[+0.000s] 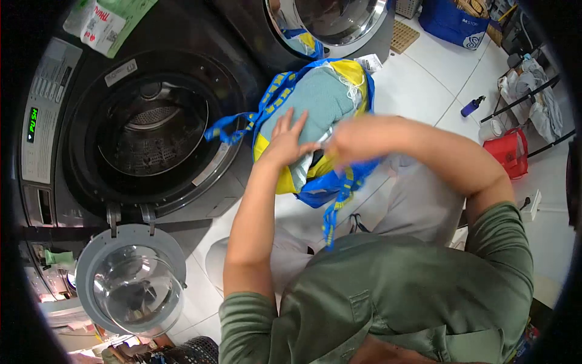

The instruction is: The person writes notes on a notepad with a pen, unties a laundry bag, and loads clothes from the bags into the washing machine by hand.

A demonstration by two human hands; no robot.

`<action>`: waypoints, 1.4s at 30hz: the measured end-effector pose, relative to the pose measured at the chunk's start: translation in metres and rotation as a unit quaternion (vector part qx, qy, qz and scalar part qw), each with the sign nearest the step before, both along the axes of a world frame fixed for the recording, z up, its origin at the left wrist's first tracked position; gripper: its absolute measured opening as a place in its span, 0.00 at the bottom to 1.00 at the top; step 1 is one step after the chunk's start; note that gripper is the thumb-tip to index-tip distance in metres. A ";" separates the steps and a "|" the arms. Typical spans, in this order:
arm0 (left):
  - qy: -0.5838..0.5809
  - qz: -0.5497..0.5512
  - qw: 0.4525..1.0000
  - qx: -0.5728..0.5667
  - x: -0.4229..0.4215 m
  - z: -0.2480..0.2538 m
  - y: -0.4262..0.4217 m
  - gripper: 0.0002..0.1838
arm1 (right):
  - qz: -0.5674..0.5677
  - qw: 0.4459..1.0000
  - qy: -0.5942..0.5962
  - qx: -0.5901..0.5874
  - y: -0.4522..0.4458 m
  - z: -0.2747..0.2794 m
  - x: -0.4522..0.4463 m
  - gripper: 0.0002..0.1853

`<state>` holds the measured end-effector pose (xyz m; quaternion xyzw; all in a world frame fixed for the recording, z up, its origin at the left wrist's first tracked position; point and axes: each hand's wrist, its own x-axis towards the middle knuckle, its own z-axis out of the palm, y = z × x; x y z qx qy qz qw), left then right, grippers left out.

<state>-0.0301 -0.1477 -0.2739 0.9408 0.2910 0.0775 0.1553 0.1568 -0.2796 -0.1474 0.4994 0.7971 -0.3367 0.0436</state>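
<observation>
A blue and yellow shopping bag [315, 199] with printed straps stands on the floor, filled with a folded teal textile [318, 97]. My left hand [287, 141] lies on the near left part of the textile, fingers spread. Over the bag's right side is my right hand [357, 138], smeared by motion; whether its fingers grip anything does not show. Between the hands, something silvery and a dark gap appear inside the bag. White strings [353, 91] hang at the textile's far right edge.
Left of the bag, a dark front-loading machine [236, 91] has its round door [130, 279] swung wide toward me. Another round-door machine [327, 24] stands beyond. On the tiled floor are a blue bag [451, 27], a purple bottle [471, 107] and a red bag [506, 155].
</observation>
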 end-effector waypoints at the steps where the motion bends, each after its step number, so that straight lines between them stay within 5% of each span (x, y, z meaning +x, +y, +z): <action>1: 0.004 0.015 1.000 0.024 -0.006 -0.013 -0.003 0.31 | -0.079 0.985 0.000 0.152 0.021 -0.037 0.010 0.18; 3: 0.011 0.038 0.995 0.086 -0.016 -0.018 0.006 0.28 | -0.095 0.928 0.006 0.361 0.050 -0.081 0.030 0.19; 6: 0.191 0.127 0.973 -0.009 -0.032 0.040 0.012 0.24 | -0.044 0.921 -0.044 0.383 0.085 -0.124 0.044 0.13; 10: -0.081 0.188 0.972 -0.116 -0.074 0.113 0.008 0.26 | -0.198 0.863 0.097 0.454 0.108 -0.043 0.022 0.11; 12: -0.316 0.129 0.933 -0.110 -0.073 0.138 -0.008 0.39 | -0.186 0.792 0.281 0.509 0.092 0.026 -0.015 0.13; 14: -0.307 0.027 0.935 -0.175 -0.067 0.148 -0.020 0.50 | -0.143 0.792 0.403 0.435 0.075 0.069 -0.057 0.16; 15: -0.231 0.060 0.933 -0.270 -0.060 0.153 -0.030 0.50 | -0.104 0.795 0.413 0.433 0.070 0.084 -0.072 0.17; 16: -0.224 0.086 0.959 -0.148 -0.055 0.153 -0.035 0.42 | -0.079 0.777 0.439 0.444 0.069 0.095 -0.082 0.16; 20: -0.394 0.216 0.840 -0.303 -0.089 0.162 -0.027 0.26 | -0.075 0.713 0.638 0.281 0.093 0.140 -0.073 0.12; 21: -0.426 0.297 0.799 -0.303 -0.103 0.182 -0.032 0.26 | -0.024 0.719 0.593 0.363 0.099 0.147 -0.066 0.13; 22: -0.440 0.306 0.830 -0.155 -0.131 0.189 -0.022 0.28 | 0.024 0.716 0.542 0.439 0.102 0.149 -0.061 0.16; 24: -0.582 0.311 0.724 -0.201 -0.211 0.210 0.008 0.30 | -0.008 0.803 0.386 0.453 0.092 0.134 -0.053 0.31; 27: -0.578 0.177 0.716 -0.350 -0.235 0.229 0.004 0.30 | 0.002 0.936 0.191 0.296 0.105 0.050 -0.048 0.41; 29: -0.565 0.087 0.694 -0.438 -0.244 0.243 0.001 0.31 | 0.045 0.973 -0.097 0.206 0.103 0.012 -0.030 0.32; 31: -0.548 0.143 0.687 -0.455 -0.239 0.246 -0.009 0.31 | -0.065 0.966 -0.129 0.214 0.107 -0.038 -0.004 0.21; 32: -0.641 0.318 0.546 -0.436 -0.228 0.232 -0.017 0.30 | -0.038 0.982 -0.159 0.099 0.119 -0.062 0.006 0.22; 33: -0.627 0.357 0.534 -0.440 -0.211 0.229 -0.023 0.29 | -0.017 0.980 -0.196 -0.010 0.126 -0.075 0.022 0.24; 34: -0.613 0.394 0.522 -0.443 -0.199 0.229 -0.022 0.28 | -0.024 0.976 -0.216 0.028 0.118 -0.081 0.027 0.27; 37: -0.692 0.371 0.508 -0.353 -0.256 0.199 0.082 0.28 | -0.034 0.960 -0.257 0.110 0.094 -0.092 0.016 0.36; 39: -0.808 0.232 0.458 -0.288 -0.279 0.198 0.147 0.29 | -0.027 0.951 -0.279 0.127 0.094 -0.090 0.015 0.41; 40: -0.816 0.134 0.504 -0.247 -0.274 0.191 0.167 0.29 | -0.040 0.955 -0.260 0.139 0.099 -0.097 0.021 0.39; 42: -0.772 0.202 0.540 -0.269 -0.301 0.131 0.246 0.29 | -0.062 0.961 -0.217 0.158 0.113 -0.116 0.033 0.36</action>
